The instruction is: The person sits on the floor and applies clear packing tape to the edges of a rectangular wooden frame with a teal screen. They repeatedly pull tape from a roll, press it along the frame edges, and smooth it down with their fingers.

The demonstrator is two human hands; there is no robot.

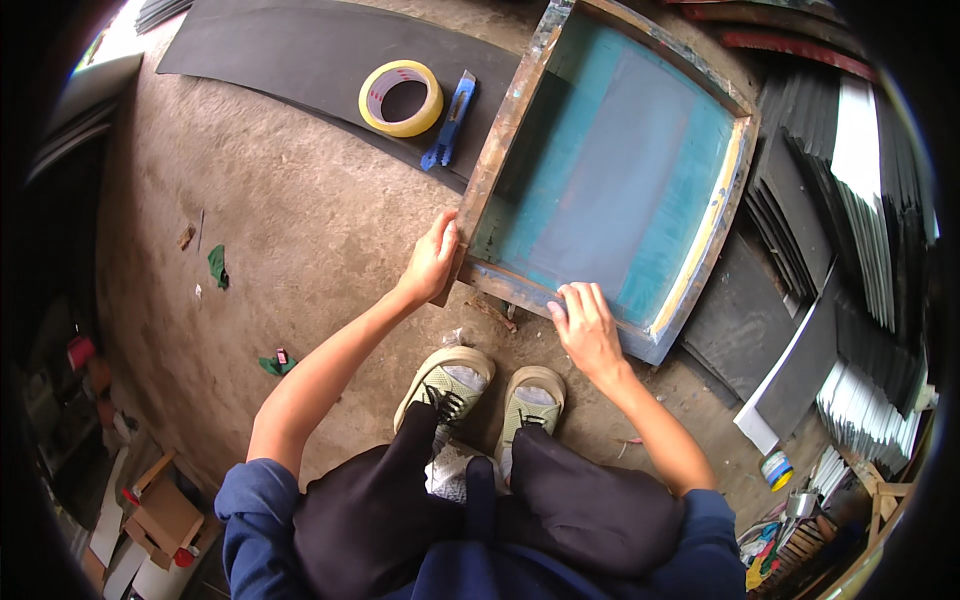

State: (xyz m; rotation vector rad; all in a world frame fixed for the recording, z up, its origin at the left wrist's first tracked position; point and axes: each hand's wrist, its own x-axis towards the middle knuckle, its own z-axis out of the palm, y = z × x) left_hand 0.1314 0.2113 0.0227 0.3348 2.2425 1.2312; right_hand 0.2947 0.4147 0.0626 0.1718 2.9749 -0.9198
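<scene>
A wooden screen-printing frame (497,135) with teal mesh (690,150) and a greyish band down its middle lies at a slant in front of me. My left hand (430,262) is closed around its near left corner, thumb side up. On the near rail, my right hand (590,325) is closed with its fingers hooked over the edge and the thumb to the left. Left of the frame, a roll of yellow tape (408,127) and a blue utility knife (454,120) lie on a long black sheet (280,50). Neither hand touches them.
Stacks of black and white sheets (790,230) crowd the right side, close to the frame. A small tape roll (776,470) and a metal cup (800,503) stand at lower right. Green scraps (218,266) litter the concrete floor (300,220). A cardboard box (165,505) sits at lower left.
</scene>
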